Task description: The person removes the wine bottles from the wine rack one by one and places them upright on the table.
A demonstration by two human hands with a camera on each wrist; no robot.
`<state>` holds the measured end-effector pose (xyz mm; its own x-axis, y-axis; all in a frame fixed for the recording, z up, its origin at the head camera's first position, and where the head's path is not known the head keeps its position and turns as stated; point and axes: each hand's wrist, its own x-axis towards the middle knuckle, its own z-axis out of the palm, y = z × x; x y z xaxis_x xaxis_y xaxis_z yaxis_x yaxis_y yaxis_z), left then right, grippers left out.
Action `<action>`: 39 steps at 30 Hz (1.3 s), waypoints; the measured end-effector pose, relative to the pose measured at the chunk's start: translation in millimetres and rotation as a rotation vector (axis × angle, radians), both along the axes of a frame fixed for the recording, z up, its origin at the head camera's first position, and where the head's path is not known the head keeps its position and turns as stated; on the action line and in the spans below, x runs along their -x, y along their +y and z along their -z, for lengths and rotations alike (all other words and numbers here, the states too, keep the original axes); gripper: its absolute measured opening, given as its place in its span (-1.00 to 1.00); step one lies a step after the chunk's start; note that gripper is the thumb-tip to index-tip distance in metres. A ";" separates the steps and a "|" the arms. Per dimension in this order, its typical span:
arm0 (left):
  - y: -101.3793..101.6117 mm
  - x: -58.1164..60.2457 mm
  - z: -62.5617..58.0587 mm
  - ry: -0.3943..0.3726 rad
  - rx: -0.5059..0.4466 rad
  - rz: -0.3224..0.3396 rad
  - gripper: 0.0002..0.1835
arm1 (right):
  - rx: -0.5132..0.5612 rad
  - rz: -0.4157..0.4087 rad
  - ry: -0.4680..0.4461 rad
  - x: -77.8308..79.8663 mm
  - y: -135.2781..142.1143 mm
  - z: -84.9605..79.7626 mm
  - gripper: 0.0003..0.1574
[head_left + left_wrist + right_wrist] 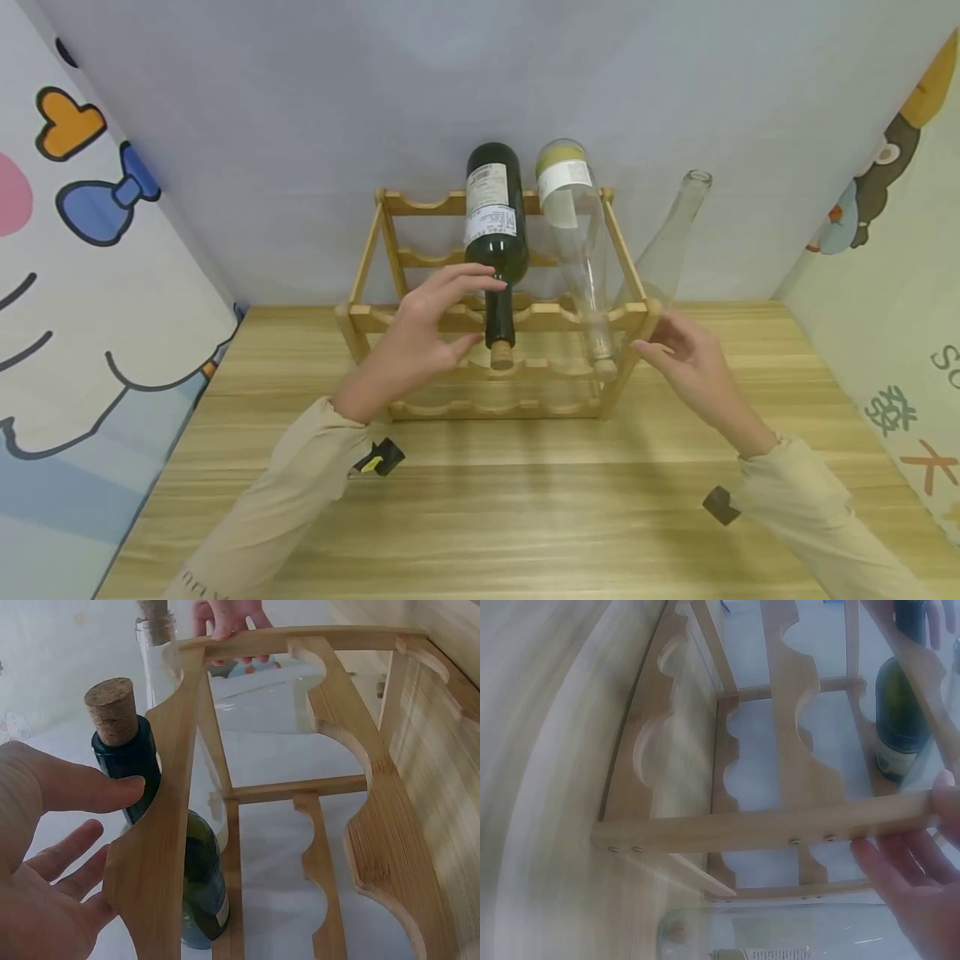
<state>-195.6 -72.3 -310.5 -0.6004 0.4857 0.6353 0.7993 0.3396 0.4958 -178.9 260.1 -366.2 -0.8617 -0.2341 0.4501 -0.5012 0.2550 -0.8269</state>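
A wooden wine rack (540, 315) stands on the table, with two corked bottles lying in its top row, necks toward me. My left hand (423, 329) is at the neck of the dark green wine bottle (491, 208). Its fingers are spread and loosely straight over the neck; in the left wrist view the thumb (90, 787) lies across the neck. Right of that bottle lies a clear glass bottle (581, 242) with a pale label. My right hand (693, 358) grips the rack's right front corner, thumb on one side and fingers on the other.
Another clear bottle (667, 242), without a cork, stands beside the rack's right side, partly behind my right hand. A pale wall (315, 125) rises behind the rack. The wood-grain table (510, 517) extends in front; patterned panels (885, 275) flank both sides.
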 end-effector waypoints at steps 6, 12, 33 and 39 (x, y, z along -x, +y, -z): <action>5.6 5.3 8.2 0.110 0.111 0.008 -0.32 | -0.001 -0.004 0.001 0.4 0.2 1.8 -0.55; 6.2 7.3 10.5 0.227 0.199 0.005 -0.45 | 0.004 -0.003 -0.003 1.1 1.1 3.8 -0.56; 12.1 19.5 6.5 0.350 0.285 0.059 -0.66 | 0.031 -0.007 -0.013 1.0 0.9 5.4 -0.56; 15.1 20.5 11.0 0.414 0.254 0.045 -0.64 | 0.061 -0.009 -0.019 0.2 -0.5 5.2 -0.55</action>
<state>-216.0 -57.2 -321.5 -0.2970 0.6760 0.6744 0.9286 0.3691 0.0390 -179.0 259.5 -371.4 -0.8682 -0.2139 0.4478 -0.4876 0.1992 -0.8501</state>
